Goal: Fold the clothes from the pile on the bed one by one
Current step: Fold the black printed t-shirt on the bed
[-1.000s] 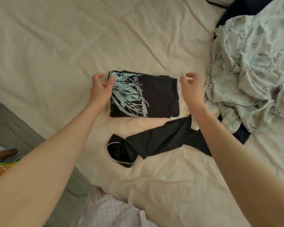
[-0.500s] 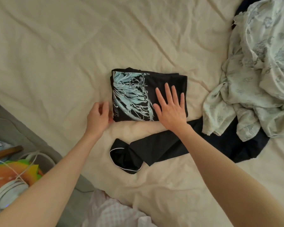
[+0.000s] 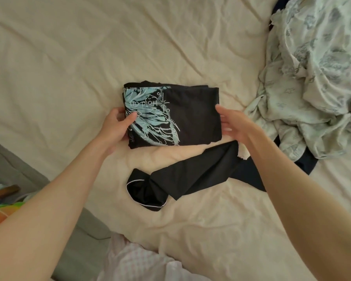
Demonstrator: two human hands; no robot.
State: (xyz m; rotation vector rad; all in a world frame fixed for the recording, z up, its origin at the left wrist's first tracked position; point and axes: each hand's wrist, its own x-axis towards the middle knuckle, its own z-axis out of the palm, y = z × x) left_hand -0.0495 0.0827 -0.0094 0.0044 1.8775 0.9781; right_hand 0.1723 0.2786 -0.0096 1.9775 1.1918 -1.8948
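a person's view down onto a bed (image 3: 69,63) covered in a creased cream sheet. at the centre lies a black t-shirt (image 3: 190,116), folded into a compact rectangle with a pale blue wing-like print (and upside-down lettering) showing on top. the left hand (image 3: 116,126) grips its left edge, thumb on the print and fingers tucked beneath. the right hand (image 3: 235,124) meets the right edge with fingers curled towards it; whether they go under the cloth cannot be made out. holding both ends like this probably keeps the soft bundle from sagging or unfolding if lifted. just nearer lies a smooth black garment (image 3: 180,181) with thin white piping, unfolded. to the right is the pile (image 3: 312,78), a crumpled, thin, pale floral fabric over something navy.
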